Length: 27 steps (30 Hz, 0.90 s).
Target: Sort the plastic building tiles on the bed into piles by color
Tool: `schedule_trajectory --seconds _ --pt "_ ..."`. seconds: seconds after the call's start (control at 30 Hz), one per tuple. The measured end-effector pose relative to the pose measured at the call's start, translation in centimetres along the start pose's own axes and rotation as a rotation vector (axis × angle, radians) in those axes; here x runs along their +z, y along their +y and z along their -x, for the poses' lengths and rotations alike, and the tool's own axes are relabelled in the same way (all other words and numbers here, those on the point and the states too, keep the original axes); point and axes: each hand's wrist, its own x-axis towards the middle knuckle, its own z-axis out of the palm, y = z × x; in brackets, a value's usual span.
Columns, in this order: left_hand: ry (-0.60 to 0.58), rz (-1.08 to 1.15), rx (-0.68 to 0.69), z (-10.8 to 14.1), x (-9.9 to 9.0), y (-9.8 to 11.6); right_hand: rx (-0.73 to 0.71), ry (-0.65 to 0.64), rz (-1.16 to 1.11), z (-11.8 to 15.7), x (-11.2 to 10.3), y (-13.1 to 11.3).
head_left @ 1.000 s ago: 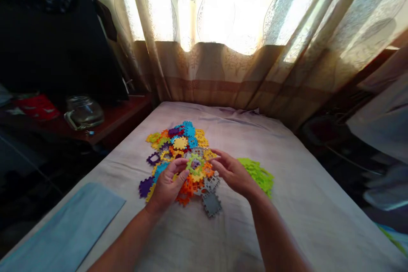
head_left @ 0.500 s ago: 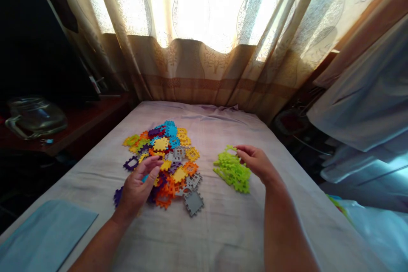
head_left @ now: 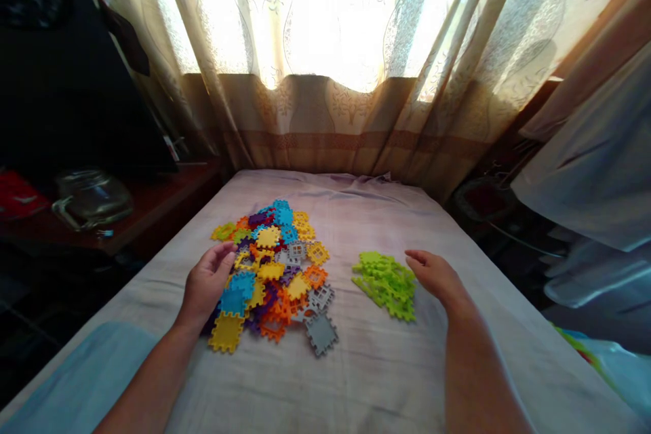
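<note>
A heap of mixed toothed plastic tiles lies left of centre, with a yellow tile (head_left: 226,333) at its near left, blue tiles (head_left: 237,293) just above it and a grey tile (head_left: 322,333) at its near right. At the heap's left edge is my left hand (head_left: 207,283), its fingers curled together near the thumb; whether a small piece is between them is hidden. To the right lies a separate pile of lime green tiles (head_left: 386,283). Just right of that pile my right hand (head_left: 434,276) hovers with its fingers close together and no tile seen in it.
Both piles rest on a bed with a pale sheet (head_left: 356,380). A light blue cloth (head_left: 86,380) lies at the near left. Beyond the left edge, a glass jug (head_left: 91,196) stands on a dark red table (head_left: 167,200). Curtains (head_left: 325,115) hang behind.
My right hand has moved right, off the green pile, letting go of a green tile. My left hand has drawn back to the left, uncovering blue and yellow tiles. The view has shifted slightly.
</note>
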Motion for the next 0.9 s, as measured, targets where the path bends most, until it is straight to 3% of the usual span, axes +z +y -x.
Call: schedule_trajectory --seconds 0.13,0.33,0.63,0.9 --pt "-0.104 -0.371 -0.048 -4.6 -0.1 -1.0 -0.026 0.023 -0.002 0.0 0.2 -0.4" --pt "-0.165 -0.569 -0.047 -8.9 0.2 -0.8 -0.106 0.006 -0.073 0.1 0.5 -0.9" --pt "-0.255 -0.666 -0.140 -10.7 1.1 -1.5 -0.106 -0.001 -0.120 0.2 0.3 -1.4" --pt "-0.310 -0.423 -0.257 -10.7 1.0 0.1 -0.111 -0.013 -0.138 0.3 0.4 -1.4"
